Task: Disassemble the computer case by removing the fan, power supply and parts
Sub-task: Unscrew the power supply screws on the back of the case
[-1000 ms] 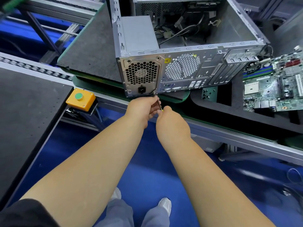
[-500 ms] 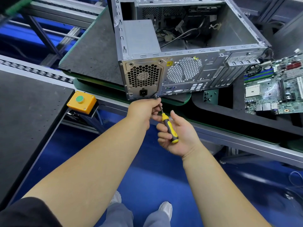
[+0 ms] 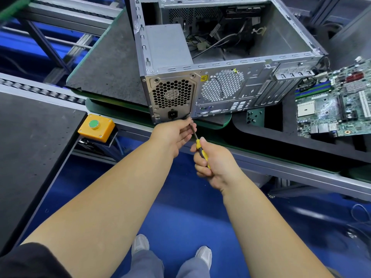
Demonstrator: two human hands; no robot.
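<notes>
An open grey computer case (image 3: 261, 81) lies on its side on the workbench, rear panel facing me. The power supply (image 3: 170, 49) sits in its left end, its honeycomb fan grille and power socket showing on the rear. My right hand (image 3: 214, 161) grips the yellow-and-black handle of a screwdriver (image 3: 197, 144). The shaft points up to the lower right corner of the power supply's rear plate. My left hand (image 3: 174, 133) pinches the shaft near the tip. Loose cables lie inside the case.
A removed motherboard (image 3: 337, 105) lies on a black foam tray to the right. A yellow box with a green button (image 3: 96, 127) is fixed to the bench rail at the left. A small green tray (image 3: 255, 116) sits under the case's rear. Blue floor lies below.
My right hand has turned over the screwdriver handle and closed round it; half a second ago the palm faced up. The left hand stays at the shaft.
</notes>
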